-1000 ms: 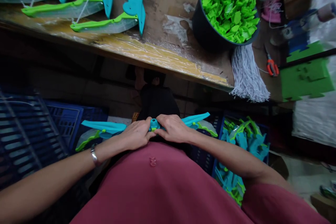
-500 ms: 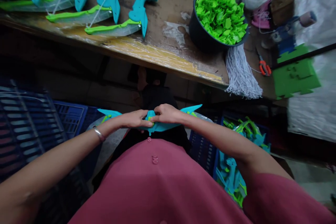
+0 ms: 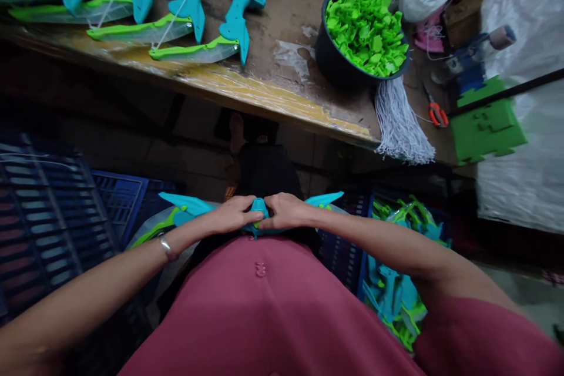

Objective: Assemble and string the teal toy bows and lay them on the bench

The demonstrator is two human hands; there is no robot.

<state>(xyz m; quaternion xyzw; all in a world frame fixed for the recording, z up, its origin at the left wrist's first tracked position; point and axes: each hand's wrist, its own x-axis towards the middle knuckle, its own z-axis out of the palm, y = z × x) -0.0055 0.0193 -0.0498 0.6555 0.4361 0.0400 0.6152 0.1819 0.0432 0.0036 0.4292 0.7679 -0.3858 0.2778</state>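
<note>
A teal and green toy bow (image 3: 259, 211) lies across my lap, just in front of my red shirt. My left hand (image 3: 231, 215) and my right hand (image 3: 286, 211) both grip its middle, fingers curled round the handle and thumbs almost touching. The bow's teal limbs stick out to either side past my wrists, with clear wrapping and a green edge on the left limb (image 3: 174, 214). A silver bracelet (image 3: 166, 248) sits on my left wrist.
Several finished bows (image 3: 198, 23) lie on the wooden workbench (image 3: 273, 88) ahead. A dark tub of green plastic parts (image 3: 363, 32), a bundle of white strings (image 3: 400, 123) and red scissors (image 3: 436, 113) stand at the right. Blue crates (image 3: 66, 211) flank my legs; the right one (image 3: 396, 282) holds more bows.
Both hands stay clamped on the bow's middle. They rose slightly toward the bench half a second ago and have since dropped back down to my lap; the view has shifted a little.
</note>
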